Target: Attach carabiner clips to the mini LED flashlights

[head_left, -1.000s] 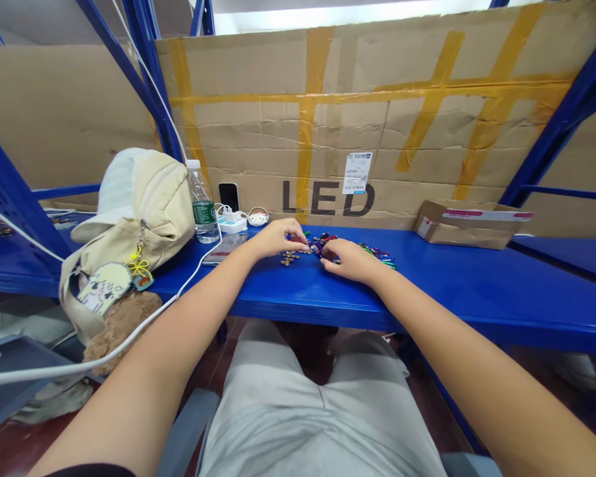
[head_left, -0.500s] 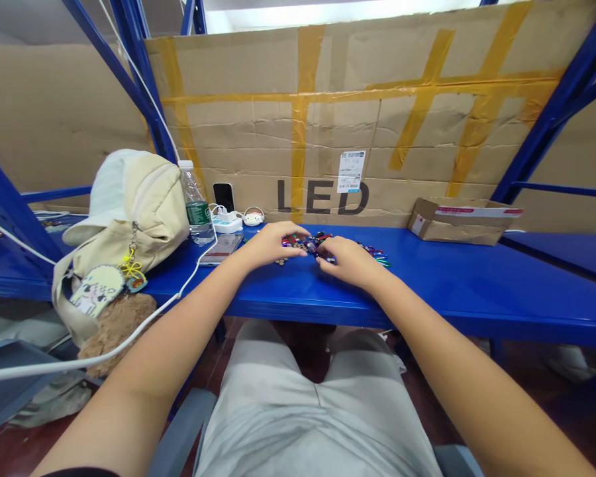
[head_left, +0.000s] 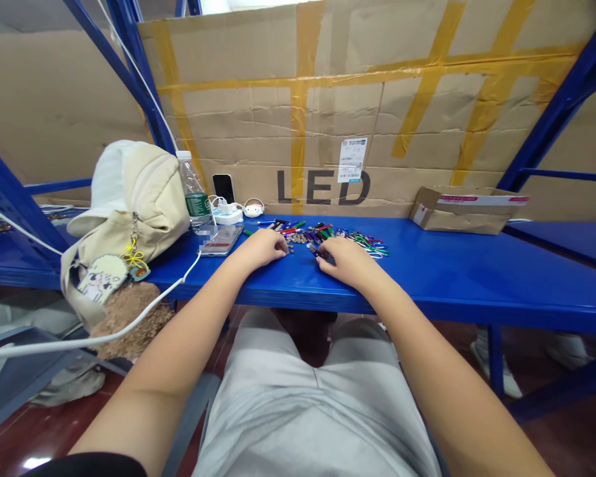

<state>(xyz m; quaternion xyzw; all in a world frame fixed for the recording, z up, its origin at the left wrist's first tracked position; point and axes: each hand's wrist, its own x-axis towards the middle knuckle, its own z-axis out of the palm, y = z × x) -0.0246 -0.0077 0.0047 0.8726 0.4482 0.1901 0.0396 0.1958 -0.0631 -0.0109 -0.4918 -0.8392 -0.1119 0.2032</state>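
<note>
My left hand [head_left: 264, 249] rests low over the blue table, its fingers curled together beside some small brass-coloured pieces [head_left: 300, 239]. What its fingertips hold, if anything, is hidden. Between the thumb and fingers of my right hand [head_left: 346, 260] is a small dark purple shiny piece [head_left: 312, 249], only partly visible. Slim coloured tube-like pieces [head_left: 293, 230] in red, green, blue and black lie behind the hands. Past my right hand's knuckles spreads a heap of coloured metal clips [head_left: 372, 244], green, red, purple and silver.
A phone [head_left: 222, 240] lies on the table [head_left: 457, 265] to the left, near a water bottle [head_left: 197, 199], a white power strip [head_left: 227, 215] and a cream backpack [head_left: 144, 192]. A white cable [head_left: 144, 324] crosses the left side. An open cardboard box [head_left: 469, 211] stands back right.
My left hand has drawn away from my right hand, moving left and down to the table. The right hand stays nearly in place with the purple piece. The view has tilted slightly.
</note>
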